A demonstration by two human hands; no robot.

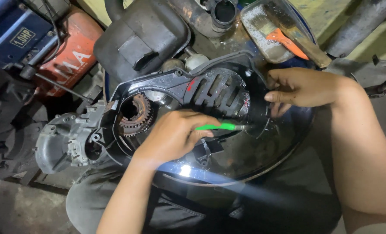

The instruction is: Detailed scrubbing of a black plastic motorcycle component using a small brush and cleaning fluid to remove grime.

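Gripping a green-handled brush (221, 127), the left hand (172, 135) has its fingers curled tight around the handle, the tool pointing right toward the inner face of a black plastic engine cover (210, 89); the brush tip meets the cover's wet, glossy surface near the right hand; the right hand (303, 88) is clamped on the cover's right rim, thumb and fingers pinching the edge, so the two hands sit near each other but apart. From the head view, the cover rests tilted in a shallow dark basin (262, 160) on the person's lap, its slotted vents facing up and a round opening at its left end; through that opening a toothed metal gear (134, 115) shows; just left of it lies a grey cast-metal engine casing (67, 141), touching the cover's left end. Beyond the basin's far edge stands a clear plastic tub (266, 41) holding an orange-handled paintbrush (284, 38) in cloudy liquid; at the far left corner sits an orange and blue machine (41, 43); a dark metal tank (141, 39) lies between that machine and the tub; the floor (15, 208) beneath is grimy concrete.
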